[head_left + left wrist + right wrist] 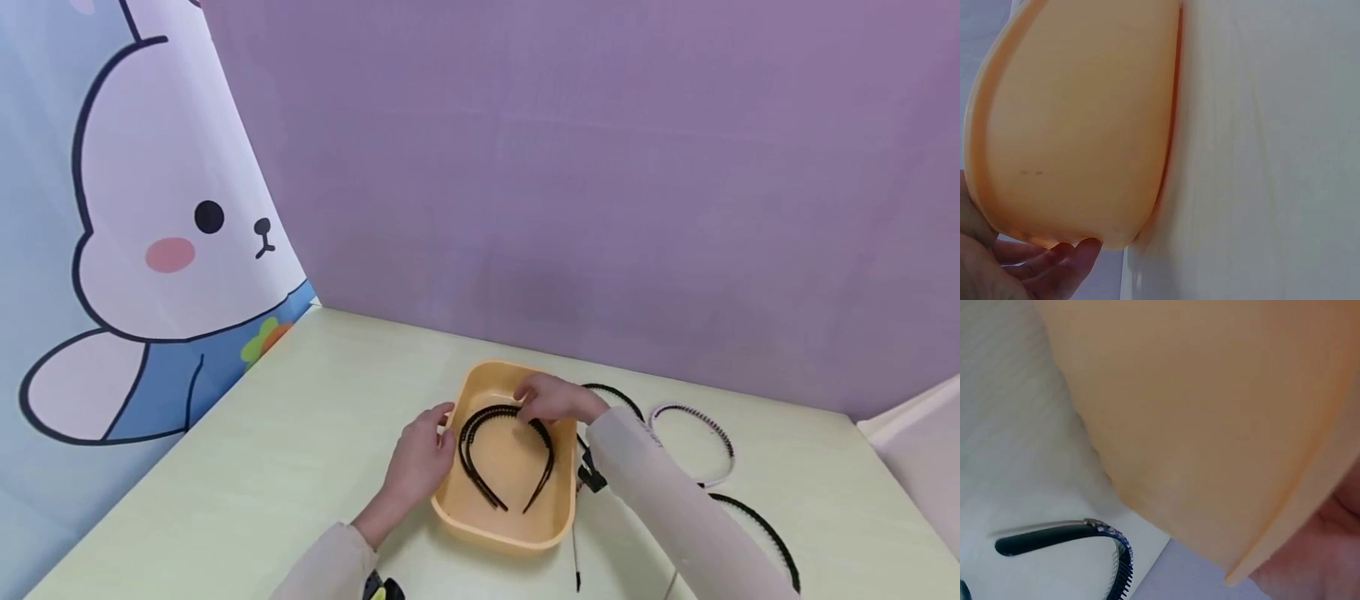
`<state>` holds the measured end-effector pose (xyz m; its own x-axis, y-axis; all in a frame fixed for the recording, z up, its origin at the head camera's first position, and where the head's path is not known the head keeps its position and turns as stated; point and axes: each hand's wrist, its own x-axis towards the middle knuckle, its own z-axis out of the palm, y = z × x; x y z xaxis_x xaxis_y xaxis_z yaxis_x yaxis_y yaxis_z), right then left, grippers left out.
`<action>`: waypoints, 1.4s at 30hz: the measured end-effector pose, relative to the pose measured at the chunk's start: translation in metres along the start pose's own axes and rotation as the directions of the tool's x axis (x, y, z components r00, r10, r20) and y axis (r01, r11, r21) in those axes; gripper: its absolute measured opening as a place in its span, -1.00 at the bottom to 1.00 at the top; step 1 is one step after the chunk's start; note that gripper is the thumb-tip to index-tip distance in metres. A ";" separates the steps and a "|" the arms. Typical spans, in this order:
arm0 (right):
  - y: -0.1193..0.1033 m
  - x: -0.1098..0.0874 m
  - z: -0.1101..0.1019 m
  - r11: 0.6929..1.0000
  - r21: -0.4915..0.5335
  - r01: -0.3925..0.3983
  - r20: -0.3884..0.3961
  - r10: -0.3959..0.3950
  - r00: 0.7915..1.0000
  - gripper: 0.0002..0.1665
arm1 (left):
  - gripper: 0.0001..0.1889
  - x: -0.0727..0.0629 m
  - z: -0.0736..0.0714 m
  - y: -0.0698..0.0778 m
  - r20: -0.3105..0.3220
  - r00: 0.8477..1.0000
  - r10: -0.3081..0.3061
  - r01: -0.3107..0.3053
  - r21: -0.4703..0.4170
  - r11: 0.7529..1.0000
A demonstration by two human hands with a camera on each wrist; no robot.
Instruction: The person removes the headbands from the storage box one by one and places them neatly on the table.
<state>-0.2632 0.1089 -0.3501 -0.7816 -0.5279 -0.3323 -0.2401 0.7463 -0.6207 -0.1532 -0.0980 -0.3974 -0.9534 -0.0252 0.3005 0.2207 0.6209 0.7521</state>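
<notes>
An orange-yellow plastic tray (504,542) stands on the table in the head view. Inside it lie black toothed headbands (468,450), their arcs toward the far end and overlapping. My left hand (420,454) holds the tray's left side by the rim; in the left wrist view its fingers (1079,262) curl against the outer wall. Over the right rim reaches my right hand (551,397), thumb and finger pinching the top of a black headband's arc. From the right wrist, the tray wall hides those fingertips and only part of the palm shows.
Right of the tray lie a white headband (733,454), a black headband (776,533) and a dark patterned one (1124,547). Several others are partly hidden by my right sleeve (675,500). A purple curtain (570,183) closes off the table's far edge.
</notes>
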 end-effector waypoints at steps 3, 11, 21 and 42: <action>0.000 0.000 0.002 0.998 -0.036 0.047 -0.004 -0.048 0.999 -0.48 | -0.59 0.000 0.000 0.000 0.003 1.000 -0.003 0.003 -0.001 1.000; 0.003 0.000 0.007 0.990 -0.079 0.119 0.002 -0.120 0.993 -0.65 | -0.58 -0.001 0.001 0.000 0.018 1.000 -0.019 0.019 -0.013 1.000; -0.002 -0.003 0.004 0.994 0.007 0.105 0.045 -0.105 0.993 -0.76 | -0.59 0.003 0.001 0.003 -0.003 1.000 -0.021 0.021 -0.006 1.000; -0.002 -0.014 -0.025 0.993 0.051 0.108 -0.058 -0.105 0.993 -0.77 | -0.59 0.008 0.001 0.001 -0.018 1.000 -0.018 0.018 -0.014 1.000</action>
<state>-0.2664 0.1248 -0.3261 -0.7842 -0.5788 -0.2239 -0.2933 0.6636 -0.6882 -0.1611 -0.0968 -0.3950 -0.9535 -0.0508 0.2972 0.2063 0.6090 0.7658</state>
